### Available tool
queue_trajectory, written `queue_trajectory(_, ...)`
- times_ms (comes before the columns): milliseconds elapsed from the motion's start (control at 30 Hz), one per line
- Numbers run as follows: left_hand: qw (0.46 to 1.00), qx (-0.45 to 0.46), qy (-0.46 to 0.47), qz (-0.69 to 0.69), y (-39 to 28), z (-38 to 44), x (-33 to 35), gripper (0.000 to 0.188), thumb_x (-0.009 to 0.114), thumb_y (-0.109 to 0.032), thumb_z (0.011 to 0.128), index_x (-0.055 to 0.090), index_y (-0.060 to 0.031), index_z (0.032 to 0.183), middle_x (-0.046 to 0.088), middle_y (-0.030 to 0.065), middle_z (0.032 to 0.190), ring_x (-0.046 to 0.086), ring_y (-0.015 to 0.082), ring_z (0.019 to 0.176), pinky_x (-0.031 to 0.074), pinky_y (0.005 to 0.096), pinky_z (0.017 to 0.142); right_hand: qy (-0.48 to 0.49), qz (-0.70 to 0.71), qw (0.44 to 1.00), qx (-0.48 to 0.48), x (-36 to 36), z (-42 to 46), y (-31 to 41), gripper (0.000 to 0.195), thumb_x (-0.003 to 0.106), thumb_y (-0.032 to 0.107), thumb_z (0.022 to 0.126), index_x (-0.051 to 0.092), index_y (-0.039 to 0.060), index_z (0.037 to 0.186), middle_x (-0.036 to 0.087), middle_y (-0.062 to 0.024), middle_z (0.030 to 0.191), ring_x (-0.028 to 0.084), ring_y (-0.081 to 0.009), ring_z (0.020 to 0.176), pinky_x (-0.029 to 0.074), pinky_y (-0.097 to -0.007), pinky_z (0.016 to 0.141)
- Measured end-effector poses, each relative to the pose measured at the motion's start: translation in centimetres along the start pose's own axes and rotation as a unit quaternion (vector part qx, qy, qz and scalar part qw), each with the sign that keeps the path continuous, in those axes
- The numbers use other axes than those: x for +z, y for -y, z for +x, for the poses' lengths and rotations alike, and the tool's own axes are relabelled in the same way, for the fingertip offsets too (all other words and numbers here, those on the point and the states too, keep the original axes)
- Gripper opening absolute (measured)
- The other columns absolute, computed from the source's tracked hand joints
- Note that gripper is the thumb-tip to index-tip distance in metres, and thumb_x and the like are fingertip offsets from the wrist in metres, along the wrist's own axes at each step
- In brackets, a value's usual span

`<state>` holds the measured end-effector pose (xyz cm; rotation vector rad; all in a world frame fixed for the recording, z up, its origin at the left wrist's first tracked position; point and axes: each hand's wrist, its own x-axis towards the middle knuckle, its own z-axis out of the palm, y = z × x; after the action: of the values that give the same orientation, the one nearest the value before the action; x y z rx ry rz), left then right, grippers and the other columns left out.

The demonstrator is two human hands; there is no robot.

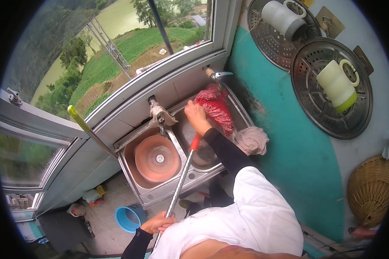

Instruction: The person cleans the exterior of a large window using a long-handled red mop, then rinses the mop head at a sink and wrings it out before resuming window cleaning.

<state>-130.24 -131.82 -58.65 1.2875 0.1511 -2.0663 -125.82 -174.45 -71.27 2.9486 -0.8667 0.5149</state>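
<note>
A mop with a metal pole [181, 181] and a red collar reaches across the double stainless-steel sink [150, 197]. My left hand [160, 222] is closed around the pole low in the picture. At the right basin, my right hand [196, 115] touches the red and white mop head [215, 108], its fingers bent at the left side of the fibres; whether they grip it is unclear. The mop head hangs under a faucet [218, 76] with a lever handle. A pale cloth [252, 140] lies over the basin's right rim.
The left basin holds an orange-brown plastic basin [157, 158]. A cloth-wrapped tap [162, 118] rises between the basins. A green-handled pole [90, 129] leans by the window. On the floor stands a blue bucket [129, 218]. Steamer racks [332, 87] and a wicker basket [372, 191] hang right.
</note>
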Motion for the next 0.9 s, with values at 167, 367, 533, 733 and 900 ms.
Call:
queue_trajectory(167,0.981,-0.063,0.14,-0.118,0.9,1.6,-1.4,0.019,0.057,-0.009,0.091,0.042,-0.0084,0.079,0.033,-0.0051,0.048,0.029,0.0008,0.034,0.019,0.0179,0.029,0.106,-0.082,0.988,-0.072,1.3,0.1,0.5,0.009,0.063,0.013,0.077,0.071,0.011,0.078,0.062,-0.0043,0.087,0.066,-0.0224,0.079,0.052,-0.0338,0.059)
queue_trajectory(367,0.971,-0.086,0.165,-0.149,3.8,4.0,-3.9,0.017,0.057,-0.012,0.092,0.043,-0.008,0.083,0.035,-0.0051,0.051,0.03,-0.0002,0.036,0.02,0.0159,0.029,0.224,-0.139,0.957,-0.12,0.3,0.9,1.6,0.013,0.06,0.018,0.081,0.071,0.0117,0.085,0.067,-0.0031,0.081,0.066,-0.0233,0.071,0.037,-0.0386,0.046)
queue_trajectory(533,0.982,-0.093,0.116,-0.119,5.6,3.7,-5.1,0.01,0.055,-0.011,0.093,0.046,-0.0057,0.09,0.033,-0.0057,0.051,0.029,-0.0009,0.036,0.019,0.0156,0.029,0.136,-0.067,0.983,-0.099,0.6,-2.0,-0.7,0.01,0.062,0.013,0.076,0.071,0.0123,0.08,0.062,-0.0035,0.081,0.065,-0.0234,0.078,0.046,-0.038,0.056)
queue_trajectory(733,0.918,-0.132,0.257,-0.273,3.4,3.0,-4.6,0.012,0.05,-0.006,0.094,0.042,-0.0075,0.086,0.031,-0.0046,0.048,0.028,0.0013,0.033,0.018,0.0179,0.027,-0.043,0.26,0.965,0.003,-3.6,-6.0,-4.4,0.028,0.059,0.002,0.077,0.059,0.0046,0.105,0.053,-0.0137,0.097,0.058,-0.0333,0.084,0.048,-0.0418,0.076)
queue_trajectory(900,0.879,-0.137,0.325,-0.322,1.0,3.4,-2.6,0.015,0.047,-0.001,0.093,0.038,-0.0082,0.083,0.033,-0.0039,0.048,0.03,0.0013,0.033,0.019,0.0173,0.027,-0.196,0.605,0.641,0.43,3.9,-15.0,-4.4,0.035,0.068,0.022,0.085,0.054,0.0025,0.11,0.059,-0.0153,0.106,0.06,-0.0267,0.093,0.049,-0.042,0.083)
